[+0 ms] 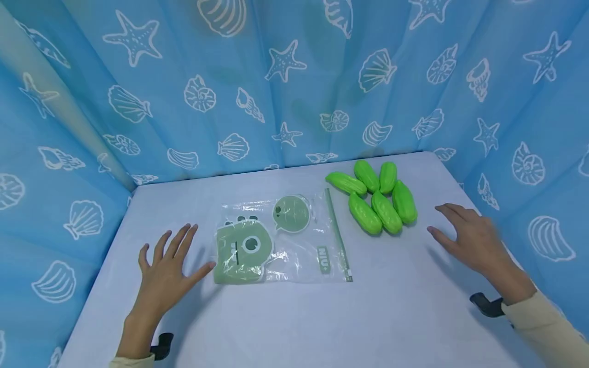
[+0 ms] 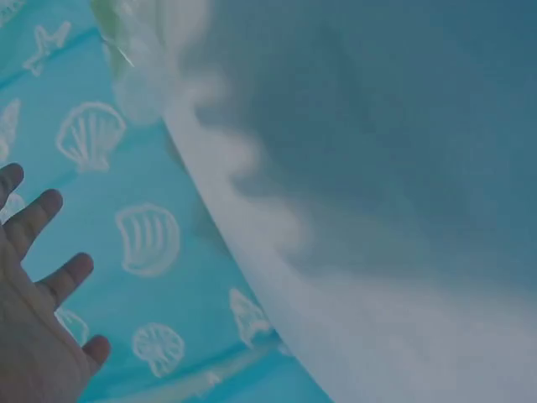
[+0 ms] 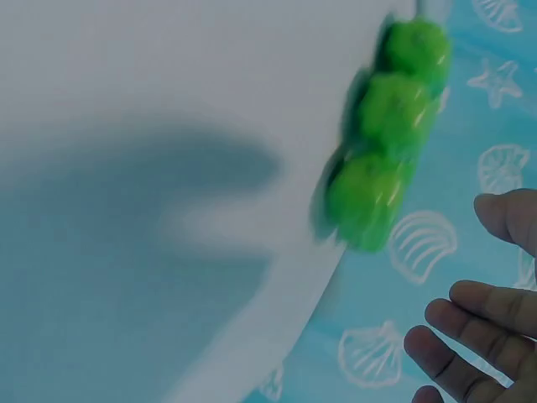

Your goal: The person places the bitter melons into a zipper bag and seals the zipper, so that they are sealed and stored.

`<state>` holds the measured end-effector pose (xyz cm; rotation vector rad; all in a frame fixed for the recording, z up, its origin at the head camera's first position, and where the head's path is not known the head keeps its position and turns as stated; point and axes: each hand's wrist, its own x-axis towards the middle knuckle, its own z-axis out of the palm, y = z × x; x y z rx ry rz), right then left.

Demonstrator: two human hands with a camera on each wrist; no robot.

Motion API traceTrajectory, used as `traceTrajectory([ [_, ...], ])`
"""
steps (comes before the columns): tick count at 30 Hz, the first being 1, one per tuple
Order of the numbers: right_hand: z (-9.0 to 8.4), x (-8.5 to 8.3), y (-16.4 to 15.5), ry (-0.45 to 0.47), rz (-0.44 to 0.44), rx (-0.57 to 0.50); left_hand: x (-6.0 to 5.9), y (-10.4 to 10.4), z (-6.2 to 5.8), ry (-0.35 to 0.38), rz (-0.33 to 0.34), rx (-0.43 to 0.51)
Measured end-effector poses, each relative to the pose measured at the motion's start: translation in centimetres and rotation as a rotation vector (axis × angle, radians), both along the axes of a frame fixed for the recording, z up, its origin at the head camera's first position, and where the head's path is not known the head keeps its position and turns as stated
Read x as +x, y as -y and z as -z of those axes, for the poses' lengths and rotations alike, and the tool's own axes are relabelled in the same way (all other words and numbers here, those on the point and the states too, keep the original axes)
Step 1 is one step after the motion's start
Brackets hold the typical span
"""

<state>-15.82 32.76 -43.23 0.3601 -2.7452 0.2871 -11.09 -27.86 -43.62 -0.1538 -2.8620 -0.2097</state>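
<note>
A clear zip bag (image 1: 285,240) with green card shapes inside lies flat in the middle of the white table (image 1: 294,317). Several bright green toy gourds (image 1: 375,197) lie in a cluster at the back right; they show blurred in the right wrist view (image 3: 382,138). My left hand (image 1: 167,266) hovers with fingers spread just left of the bag, its thumb close to the bag's corner, holding nothing. My right hand (image 1: 469,237) hovers with relaxed fingers to the right of the gourds, empty. Fingers (image 2: 33,277) of the left hand and fingers (image 3: 478,336) of the right hand show in the wrist views.
Blue curtains (image 1: 285,82) printed with white shells and starfish close in the table on the left, back and right. The table edge runs along the curtain in the left wrist view (image 2: 252,243).
</note>
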Motion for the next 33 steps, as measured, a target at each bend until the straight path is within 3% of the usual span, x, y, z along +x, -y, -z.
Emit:
traceTrajectory([
  [6,-0.5,-0.1,3.0,0.011,-0.043,-0.137,-1.3,-3.5,-1.1,-0.085,0.096,0.097],
  [12,-0.5,-0.5,5.7,-0.01,-0.115,-0.246,-2.4,-7.0,-1.4,-0.138,0.199,0.184],
  [22,0.7,-0.8,9.2,0.116,-0.165,-0.339,-3.0,-11.2,-0.3,-0.121,0.303,0.284],
  [33,2.0,-0.7,11.5,0.097,-0.273,-0.41,-3.6,-14.1,0.3,-0.097,0.372,0.325],
])
